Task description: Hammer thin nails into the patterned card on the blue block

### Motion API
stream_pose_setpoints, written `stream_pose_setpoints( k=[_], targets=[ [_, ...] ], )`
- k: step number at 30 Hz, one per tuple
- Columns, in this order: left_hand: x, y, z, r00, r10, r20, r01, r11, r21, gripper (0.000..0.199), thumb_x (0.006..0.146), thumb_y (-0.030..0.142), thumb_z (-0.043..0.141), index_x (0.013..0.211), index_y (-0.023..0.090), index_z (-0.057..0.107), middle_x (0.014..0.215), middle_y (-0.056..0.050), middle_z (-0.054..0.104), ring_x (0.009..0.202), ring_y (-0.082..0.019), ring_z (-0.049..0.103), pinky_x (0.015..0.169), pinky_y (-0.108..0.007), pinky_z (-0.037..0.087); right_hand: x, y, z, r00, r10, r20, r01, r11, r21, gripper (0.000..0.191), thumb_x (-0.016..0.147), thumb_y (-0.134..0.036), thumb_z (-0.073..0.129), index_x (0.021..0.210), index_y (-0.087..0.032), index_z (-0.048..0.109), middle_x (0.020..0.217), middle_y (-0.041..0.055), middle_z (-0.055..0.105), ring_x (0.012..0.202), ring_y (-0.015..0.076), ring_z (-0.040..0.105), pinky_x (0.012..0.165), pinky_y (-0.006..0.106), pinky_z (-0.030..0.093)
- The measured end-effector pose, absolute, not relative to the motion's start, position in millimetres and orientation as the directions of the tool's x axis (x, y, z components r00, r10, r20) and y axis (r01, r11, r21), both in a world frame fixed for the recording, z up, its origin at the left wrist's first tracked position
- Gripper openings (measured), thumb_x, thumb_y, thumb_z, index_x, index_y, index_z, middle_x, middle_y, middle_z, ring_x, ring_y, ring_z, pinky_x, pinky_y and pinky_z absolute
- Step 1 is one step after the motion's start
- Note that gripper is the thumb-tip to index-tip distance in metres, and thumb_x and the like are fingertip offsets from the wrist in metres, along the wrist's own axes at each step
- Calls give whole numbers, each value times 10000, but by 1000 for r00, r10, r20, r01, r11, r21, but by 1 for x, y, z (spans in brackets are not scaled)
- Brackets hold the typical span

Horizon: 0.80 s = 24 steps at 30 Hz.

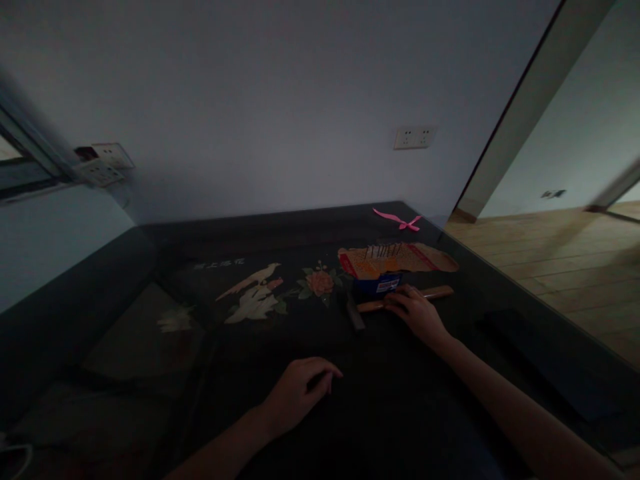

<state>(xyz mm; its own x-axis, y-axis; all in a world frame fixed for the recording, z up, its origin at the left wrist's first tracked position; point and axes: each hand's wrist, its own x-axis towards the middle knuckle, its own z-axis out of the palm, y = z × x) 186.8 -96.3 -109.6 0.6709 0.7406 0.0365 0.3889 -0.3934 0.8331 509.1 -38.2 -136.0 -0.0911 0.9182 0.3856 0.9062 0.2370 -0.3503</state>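
Note:
A hammer with a wooden handle (439, 292) and a dark metal head (355, 314) lies on the dark table. My right hand (414, 312) rests over the middle of the handle, its fingers curled onto it. Just behind that hand stands a small blue box (376, 285) with a white label. Behind the box, several nails (384, 251) stand upright in a row on a flattened piece of red and brown cardboard (431, 259). Nearer me, my left hand (304, 390) hovers or rests above the table with its fingers loosely bent and apart, holding nothing.
A pink ribbon (409, 224) lies at the table's back right corner. A long dark flat object (547, 363) is on the right side. The tabletop (300, 340) bears a printed bird and flowers, and its back edge meets a wall with sockets (415, 137).

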Motion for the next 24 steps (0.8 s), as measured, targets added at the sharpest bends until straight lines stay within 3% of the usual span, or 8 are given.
stream_pose_setpoints(
  k=[6, 11, 13, 15, 18, 21, 24],
  targets=[
    [187, -96, -112, 658, 751, 62, 367, -391, 844, 282, 939, 273, 408, 987, 161, 663, 735, -35, 641, 659, -134, 590, 656, -237, 444, 508, -45, -118, -48, 904, 425, 873, 245, -422, 201, 826, -377, 600, 943, -244, 695, 1013, 87, 601, 867, 256, 595, 754, 414, 499],
    [189, -95, -112, 594, 799, 92, 322, -341, 883, 283, 940, 283, 412, 961, 149, 661, 733, -41, 629, 658, -139, 586, 634, -242, 450, 478, -59, -92, -137, 884, 447, 764, 382, -521, 296, 922, -383, 459, 857, -192, 676, 917, 89, 616, 868, 219, 608, 772, 365, 503],
    [188, -95, -112, 544, 826, 149, 268, -339, 902, 270, 941, 310, 429, 1003, 163, 647, 816, -56, 632, 745, -156, 599, 705, -264, 471, 453, -69, -84, -246, 873, 420, 684, 464, -563, 306, 930, -408, 446, 937, -210, 679, 961, 77, 627, 920, 198, 608, 815, 338, 499],
    [187, -97, -116, 508, 835, 211, 177, -341, 923, 287, 941, 345, 439, 1121, 192, 602, 1006, -85, 620, 894, -184, 597, 803, -303, 479, 424, -81, -79, -431, 822, 373, 450, 554, -700, 372, 916, -449, 469, 1147, -201, 621, 1139, 114, 574, 1083, 214, 549, 926, 380, 449],
    [182, -100, -125, 520, 816, 253, 89, -346, 934, 409, 936, 414, 436, 1300, 232, 480, 1323, -120, 470, 1171, -253, 484, 986, -410, 406, 386, -94, -78, -656, 666, 354, 201, 607, -769, 657, 800, -512, 624, 1366, -225, 454, 1382, 141, 400, 1306, 246, 350, 1032, 414, 352],
    [179, -104, -131, 598, 760, 254, 77, -370, 926, 518, 929, 480, 412, 1382, 230, 391, 1436, -132, 351, 1321, -306, 314, 1097, -514, 242, 360, -98, -83, -723, 592, 357, 168, 652, -740, 746, 738, -501, 695, 1382, -221, 442, 1474, 155, 273, 1372, 262, 232, 1067, 439, 286],
    [179, -107, -129, 677, 687, 263, 53, -403, 914, 543, 932, 507, 377, 1400, 233, 368, 1469, -136, 297, 1345, -318, 272, 1094, -533, 242, 347, -97, -93, -766, 534, 357, 149, 689, -710, 747, 715, -511, 710, 1358, -206, 481, 1491, 154, 279, 1386, 272, 202, 1059, 441, 291]
  ],
)
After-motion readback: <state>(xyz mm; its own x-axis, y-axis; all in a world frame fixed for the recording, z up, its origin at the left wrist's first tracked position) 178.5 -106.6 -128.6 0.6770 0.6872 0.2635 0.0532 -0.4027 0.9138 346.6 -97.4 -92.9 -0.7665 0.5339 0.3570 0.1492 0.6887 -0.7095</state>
